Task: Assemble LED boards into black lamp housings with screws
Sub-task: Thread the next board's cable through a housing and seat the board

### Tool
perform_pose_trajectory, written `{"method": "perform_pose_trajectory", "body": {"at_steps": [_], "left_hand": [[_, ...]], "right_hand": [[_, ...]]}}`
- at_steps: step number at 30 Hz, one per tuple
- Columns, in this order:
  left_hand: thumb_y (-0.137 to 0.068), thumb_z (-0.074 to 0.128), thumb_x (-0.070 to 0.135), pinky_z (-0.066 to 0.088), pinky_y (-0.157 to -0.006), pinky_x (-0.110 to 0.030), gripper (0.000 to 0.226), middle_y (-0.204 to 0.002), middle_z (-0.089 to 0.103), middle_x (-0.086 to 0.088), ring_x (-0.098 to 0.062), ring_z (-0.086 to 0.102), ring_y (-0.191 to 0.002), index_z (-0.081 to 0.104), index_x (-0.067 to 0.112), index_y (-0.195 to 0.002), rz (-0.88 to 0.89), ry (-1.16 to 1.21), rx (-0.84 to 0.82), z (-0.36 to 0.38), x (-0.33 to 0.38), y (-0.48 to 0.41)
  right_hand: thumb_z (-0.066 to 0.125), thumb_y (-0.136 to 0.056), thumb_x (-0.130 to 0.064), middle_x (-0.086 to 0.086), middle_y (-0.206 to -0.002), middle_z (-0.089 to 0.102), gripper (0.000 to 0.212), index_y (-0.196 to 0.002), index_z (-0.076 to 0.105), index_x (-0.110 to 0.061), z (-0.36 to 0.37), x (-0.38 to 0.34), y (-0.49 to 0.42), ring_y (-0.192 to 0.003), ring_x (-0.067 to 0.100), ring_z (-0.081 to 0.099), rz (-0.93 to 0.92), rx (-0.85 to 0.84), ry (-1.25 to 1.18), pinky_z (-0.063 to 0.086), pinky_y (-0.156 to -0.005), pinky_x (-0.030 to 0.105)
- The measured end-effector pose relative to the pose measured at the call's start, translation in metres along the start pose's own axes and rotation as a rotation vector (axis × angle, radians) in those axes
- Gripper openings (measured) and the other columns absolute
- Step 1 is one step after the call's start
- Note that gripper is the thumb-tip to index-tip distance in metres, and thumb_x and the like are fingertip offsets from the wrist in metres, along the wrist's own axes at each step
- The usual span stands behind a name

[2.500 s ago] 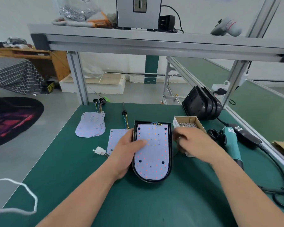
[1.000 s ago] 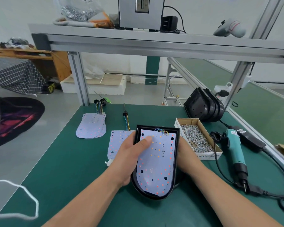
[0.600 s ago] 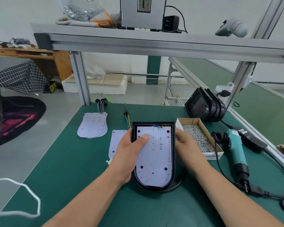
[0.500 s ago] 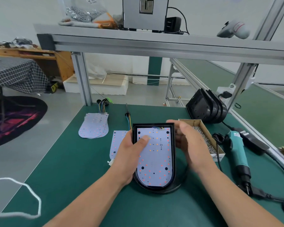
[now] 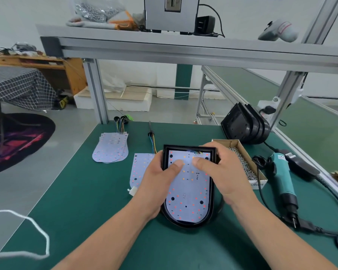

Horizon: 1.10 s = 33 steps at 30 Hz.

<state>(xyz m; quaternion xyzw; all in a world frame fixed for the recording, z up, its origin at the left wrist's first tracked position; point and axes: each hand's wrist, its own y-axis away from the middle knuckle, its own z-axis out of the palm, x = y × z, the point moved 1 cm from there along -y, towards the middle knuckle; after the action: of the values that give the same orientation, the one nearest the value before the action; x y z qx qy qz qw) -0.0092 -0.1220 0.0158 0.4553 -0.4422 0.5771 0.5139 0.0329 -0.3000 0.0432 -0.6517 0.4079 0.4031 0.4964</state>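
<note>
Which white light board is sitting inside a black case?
The nearest LED board, seated in the black lamp housing. The single board beside it and the stack farther left lie bare on the green mat.

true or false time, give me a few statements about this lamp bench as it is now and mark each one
1. The board lies inside the housing. True.
2. The right hand holds the screwdriver. False: it lies on the table; that hand grips the housing.
3. The left hand has its thumb on the board. True.
4. The screw box sits left of the housing. False: right of it.
</note>
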Motion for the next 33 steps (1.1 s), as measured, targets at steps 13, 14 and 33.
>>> {"method": "perform_pose_trajectory", "body": {"at_steps": [13,14,33], "left_hand": [[-0.102,0.069,0.019,0.055,-0.107,-0.052,0.028,-0.124,0.077,0.0,-0.025,0.072,-0.118,0.065,0.026,-0.129,0.022,-0.053,-0.009,-0.006,0.002,-0.003],[-0.097,0.072,0.017,0.055,-0.107,-0.05,0.041,-0.128,0.076,-0.003,-0.026,0.071,-0.121,0.06,0.021,-0.136,-0.001,-0.052,-0.092,-0.007,0.001,-0.002],[-0.097,0.073,0.013,0.057,-0.104,-0.052,0.043,-0.131,0.075,-0.009,-0.032,0.072,-0.121,0.062,0.013,-0.139,-0.092,0.08,-0.11,-0.011,-0.001,-0.003]], "right_hand": [[0.076,-0.08,-0.025,-0.004,-0.109,0.08,0.036,-0.115,0.073,-0.02,-0.004,0.004,-0.001,-0.101,0.017,0.077,0.095,-0.111,0.021,0.06,-0.089,0.04],[0.076,-0.079,-0.023,-0.002,-0.109,0.081,0.036,-0.115,0.073,-0.019,-0.006,0.004,-0.002,-0.101,0.019,0.077,0.103,-0.099,-0.006,0.06,-0.089,0.041],[0.074,-0.072,-0.027,-0.015,-0.109,0.076,0.049,-0.12,0.065,-0.031,-0.012,0.004,-0.002,-0.1,0.007,0.072,0.117,-0.271,0.293,0.059,-0.093,0.044]]}}
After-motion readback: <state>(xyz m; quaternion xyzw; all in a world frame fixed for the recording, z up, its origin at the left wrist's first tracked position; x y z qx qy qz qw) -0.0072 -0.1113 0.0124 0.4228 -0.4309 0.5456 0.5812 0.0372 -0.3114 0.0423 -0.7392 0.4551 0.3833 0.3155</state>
